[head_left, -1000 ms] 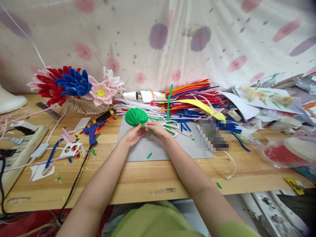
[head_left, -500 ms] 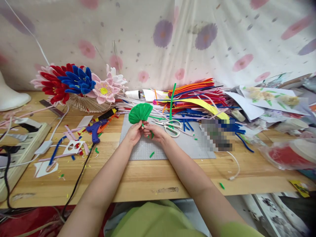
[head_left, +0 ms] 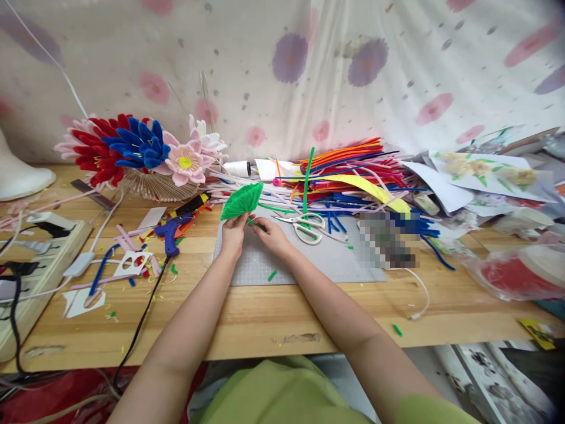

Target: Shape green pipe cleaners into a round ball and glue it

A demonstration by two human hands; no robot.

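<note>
Fan (head_left: 242,201) in hand (head_left: 233,232), flowers (head_left: 143,144) over basket (head_left: 154,185).

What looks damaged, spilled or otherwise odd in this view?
Pixelation hides whatever lies at the right end of the cutting mat. Near the front edge of the wooden table, one patch looks chipped or worn, and green chenille-stem scraps lie strewn on mat and table.

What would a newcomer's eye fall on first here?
Probably the bright green fan in the left hand, with the right hand close beside it. Next, the blue flower at the left rear of the table, and the colourful heap of strips behind the scissors.
</note>
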